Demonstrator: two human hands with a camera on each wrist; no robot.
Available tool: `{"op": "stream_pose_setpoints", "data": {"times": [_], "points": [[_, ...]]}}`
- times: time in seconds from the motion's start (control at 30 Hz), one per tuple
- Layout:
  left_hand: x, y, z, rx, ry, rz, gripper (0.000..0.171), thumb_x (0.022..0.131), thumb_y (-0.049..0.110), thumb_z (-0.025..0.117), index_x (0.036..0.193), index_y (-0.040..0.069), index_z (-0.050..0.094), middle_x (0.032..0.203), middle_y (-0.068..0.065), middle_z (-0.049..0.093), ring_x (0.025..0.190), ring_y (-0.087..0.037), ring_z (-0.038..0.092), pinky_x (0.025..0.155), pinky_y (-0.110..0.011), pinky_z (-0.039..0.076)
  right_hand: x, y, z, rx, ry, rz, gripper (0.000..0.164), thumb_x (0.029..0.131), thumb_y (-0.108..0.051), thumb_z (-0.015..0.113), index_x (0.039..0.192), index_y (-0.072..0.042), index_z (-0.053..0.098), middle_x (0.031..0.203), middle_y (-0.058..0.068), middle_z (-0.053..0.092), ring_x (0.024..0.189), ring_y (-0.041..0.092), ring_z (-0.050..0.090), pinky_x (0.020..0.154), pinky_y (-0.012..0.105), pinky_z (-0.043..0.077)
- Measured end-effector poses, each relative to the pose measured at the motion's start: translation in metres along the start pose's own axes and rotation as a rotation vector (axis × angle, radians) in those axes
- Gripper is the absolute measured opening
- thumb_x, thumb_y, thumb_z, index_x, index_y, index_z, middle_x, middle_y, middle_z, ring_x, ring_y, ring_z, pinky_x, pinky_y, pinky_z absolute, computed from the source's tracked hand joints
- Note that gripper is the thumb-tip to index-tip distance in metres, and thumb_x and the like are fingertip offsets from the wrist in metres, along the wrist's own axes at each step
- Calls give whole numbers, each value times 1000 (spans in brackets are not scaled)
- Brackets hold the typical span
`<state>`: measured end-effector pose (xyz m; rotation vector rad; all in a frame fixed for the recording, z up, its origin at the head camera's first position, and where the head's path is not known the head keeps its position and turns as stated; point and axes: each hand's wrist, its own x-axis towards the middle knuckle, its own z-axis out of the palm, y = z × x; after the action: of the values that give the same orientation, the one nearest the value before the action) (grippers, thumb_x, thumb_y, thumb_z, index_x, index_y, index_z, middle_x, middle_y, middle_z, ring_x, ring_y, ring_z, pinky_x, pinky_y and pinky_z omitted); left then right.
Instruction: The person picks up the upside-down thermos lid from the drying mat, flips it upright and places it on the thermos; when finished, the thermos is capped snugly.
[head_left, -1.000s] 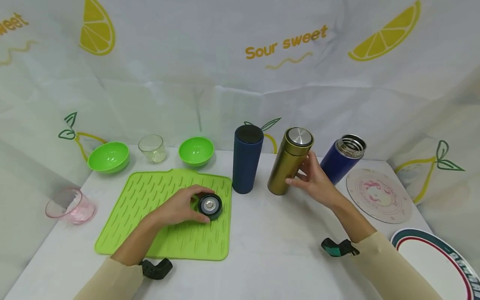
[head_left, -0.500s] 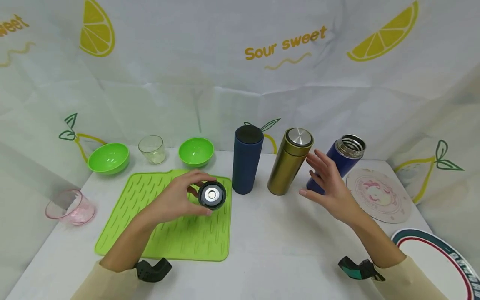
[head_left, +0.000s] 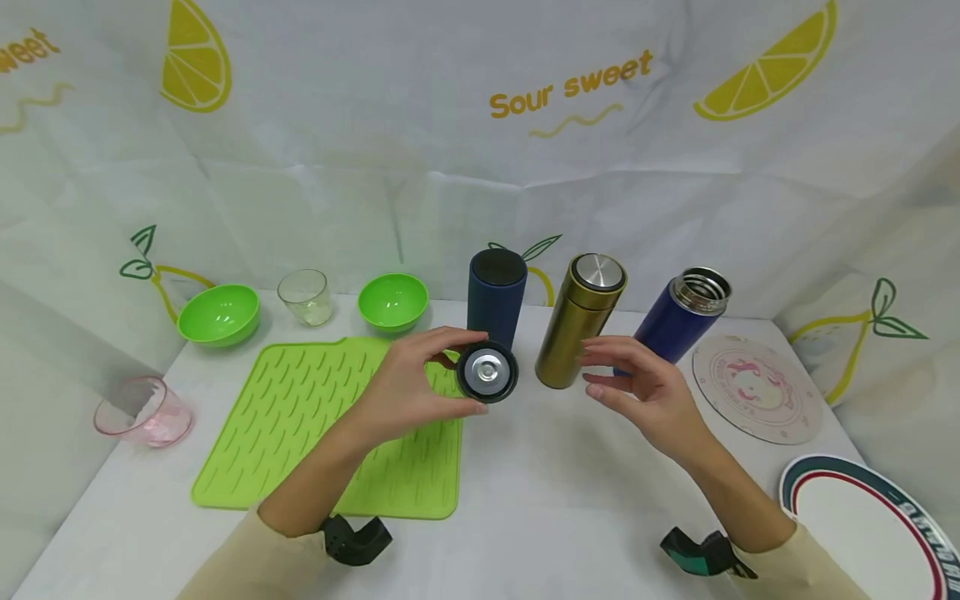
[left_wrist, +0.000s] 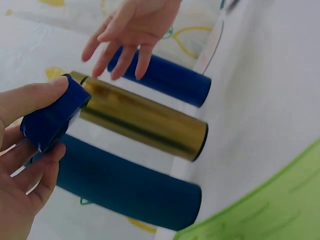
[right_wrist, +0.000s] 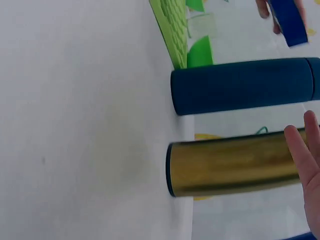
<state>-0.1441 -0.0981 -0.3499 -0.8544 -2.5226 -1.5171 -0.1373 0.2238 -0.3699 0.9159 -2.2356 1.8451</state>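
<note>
My left hand (head_left: 405,383) pinches a round bottle lid (head_left: 487,372) between thumb and fingers. Its silver-centred underside faces the head camera; the left wrist view shows the lid's blue outer side. The lid overlaps the lower part of a dark blue thermos (head_left: 497,304), which stands upright. Beside that thermos is a gold thermos (head_left: 572,333) with its steel-topped lid on. Just right of the gold one, my right hand (head_left: 652,400) is held with fingers extended and nothing in them. Behind the right hand stands a blue thermos (head_left: 675,321) without a lid, its steel mouth uncovered.
A green drying mat (head_left: 277,442) lies on the left of the white table (head_left: 540,517). Two green bowls (head_left: 219,315) and a clear glass (head_left: 306,300) stand behind it, a pink glass (head_left: 157,417) at far left. A pink round mat (head_left: 757,392) and a white plate (head_left: 862,525) lie right.
My left hand has carried the lid up and rightward from over the green mat. My right hand has let go of the gold thermos, drawn back, then come leftward again.
</note>
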Motion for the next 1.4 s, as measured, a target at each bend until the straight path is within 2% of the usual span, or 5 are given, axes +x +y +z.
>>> {"op": "stream_pose_setpoints", "data": {"times": [0.2, 0.43, 0.87, 1.13, 1.4], "points": [[12, 11, 17, -12, -1, 20, 69, 68, 18, 96, 131, 14, 67, 120, 1, 75, 99, -10, 68, 88, -28, 59, 7, 1, 19, -21, -87, 31, 48, 89, 14, 66, 136, 10, 54, 140, -4, 61, 120, 8, 68, 95, 25, 60], [15, 10, 28, -24, -20, 45, 68, 69, 17, 95, 130, 13, 66, 126, 0, 74, 103, -11, 70, 91, -25, 58, 13, 3, 32, 79, -133, 32, 45, 88, 15, 67, 132, 11, 58, 141, -8, 57, 116, 9, 69, 91, 27, 62], [16, 5, 35, -45, -57, 25, 68, 75, 19, 92, 135, 14, 62, 140, -2, 64, 112, -18, 69, 91, -28, 60, 13, 6, 30, 22, -97, 9, 42, 84, 15, 73, 125, 14, 63, 137, -10, 60, 114, 6, 69, 85, 25, 63], [20, 9, 33, -64, -20, -118, 32, 91, 22, 78, 121, 16, 70, 109, -2, 77, 88, -10, 69, 72, -24, 60, 12, 9, 31, 74, -71, -16, 40, 83, 16, 73, 122, 12, 66, 137, -5, 60, 114, 9, 71, 84, 26, 63], [19, 10, 34, -96, 11, -57, 33, 88, 14, 80, 120, 12, 70, 112, -6, 76, 97, -17, 70, 71, -21, 61, 11, 6, 31, 88, -66, 7, 39, 85, 15, 71, 122, 13, 61, 141, -7, 58, 124, 7, 66, 87, 26, 62]]}}
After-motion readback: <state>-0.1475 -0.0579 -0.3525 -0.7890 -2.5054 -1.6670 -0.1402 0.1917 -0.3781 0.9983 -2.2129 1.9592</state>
